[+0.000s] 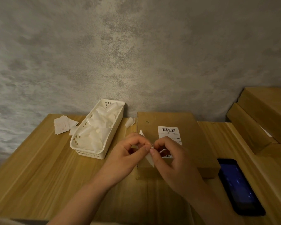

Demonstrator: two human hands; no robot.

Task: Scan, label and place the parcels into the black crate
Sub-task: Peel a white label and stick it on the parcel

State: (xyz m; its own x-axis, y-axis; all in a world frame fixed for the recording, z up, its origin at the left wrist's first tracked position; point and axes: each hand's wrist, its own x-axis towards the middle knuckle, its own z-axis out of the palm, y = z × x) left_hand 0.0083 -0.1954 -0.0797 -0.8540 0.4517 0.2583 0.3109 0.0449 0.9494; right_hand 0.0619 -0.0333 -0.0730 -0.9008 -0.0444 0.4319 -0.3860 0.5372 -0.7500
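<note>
Pinching one label, two hands, over one parcel, one basket

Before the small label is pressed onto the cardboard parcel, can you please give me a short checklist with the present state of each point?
1. Label held: ok. The left hand and right hand both pinch the small white label above the parcel.
2. Backing peeled off: cannot tell; the fingers hide it.
3. Cardboard parcel flat on the wooden table: ok.
4. Bare cardboard beside the barcode shipping label: ok, there is room to its left.
5. Phone within reach for scanning: ok, lying right of the parcel, screen lit.
6. Black crate ready: cannot tell, not in view.
</note>
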